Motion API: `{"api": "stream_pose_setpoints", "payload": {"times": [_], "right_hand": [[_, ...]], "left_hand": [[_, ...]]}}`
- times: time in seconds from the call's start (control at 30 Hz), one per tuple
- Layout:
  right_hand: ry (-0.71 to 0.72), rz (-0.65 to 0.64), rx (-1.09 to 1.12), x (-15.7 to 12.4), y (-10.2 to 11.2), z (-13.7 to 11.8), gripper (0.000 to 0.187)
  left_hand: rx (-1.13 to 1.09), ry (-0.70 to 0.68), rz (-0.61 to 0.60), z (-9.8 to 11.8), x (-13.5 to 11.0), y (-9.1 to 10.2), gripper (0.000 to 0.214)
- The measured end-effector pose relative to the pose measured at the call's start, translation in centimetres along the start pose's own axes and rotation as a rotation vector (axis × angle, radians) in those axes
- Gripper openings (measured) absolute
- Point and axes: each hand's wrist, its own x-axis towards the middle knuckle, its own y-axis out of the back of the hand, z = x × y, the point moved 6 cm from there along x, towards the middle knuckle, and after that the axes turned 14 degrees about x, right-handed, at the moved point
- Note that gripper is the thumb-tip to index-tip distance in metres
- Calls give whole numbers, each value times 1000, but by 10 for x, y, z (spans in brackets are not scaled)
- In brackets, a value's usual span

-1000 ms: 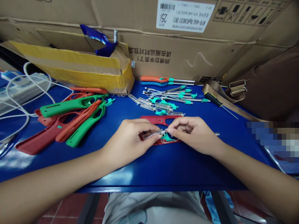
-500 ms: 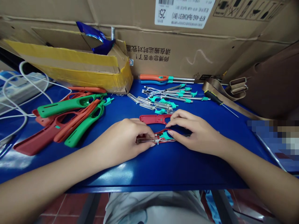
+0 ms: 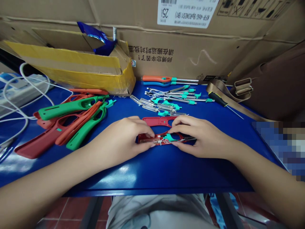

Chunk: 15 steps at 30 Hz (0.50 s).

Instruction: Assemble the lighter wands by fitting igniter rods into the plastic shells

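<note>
A red plastic lighter shell [image 3: 159, 122] lies flat on the blue table [image 3: 166, 168] in front of me. In its lower channel rests a clear tube with a teal trigger and thin white wires, the lighter insert [image 3: 164, 138]. My left hand [image 3: 124, 141] pinches the tube end of that insert and presses it into the shell. My right hand [image 3: 201, 135] has its fingers closed on the teal trigger end and on the shell's right side.
A pile of green, orange and red shells [image 3: 69, 122] lies at left. More inserts [image 3: 166, 103] and two finished lighters [image 3: 166, 81] lie behind. A screwdriver [image 3: 220, 101] and strap [image 3: 238, 92] sit at right. Cardboard boxes [image 3: 78, 68] line the back; white cables [image 3: 21, 95] run far left.
Both hands have lowered the insert from just above the table down into the red shell, and the fingers now press it flat there.
</note>
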Motion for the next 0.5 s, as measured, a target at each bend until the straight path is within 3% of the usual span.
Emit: {"api": "stream_pose_setpoints", "payload": {"times": [0.23, 0.5], "right_hand": [[36, -56, -65, -4, 3, 2, 23], [32, -31, -21, -4, 4, 3, 23]], "left_hand": [[-25, 13, -73, -3, 2, -1, 13], [-56, 23, -59, -8, 4, -3, 15]]}}
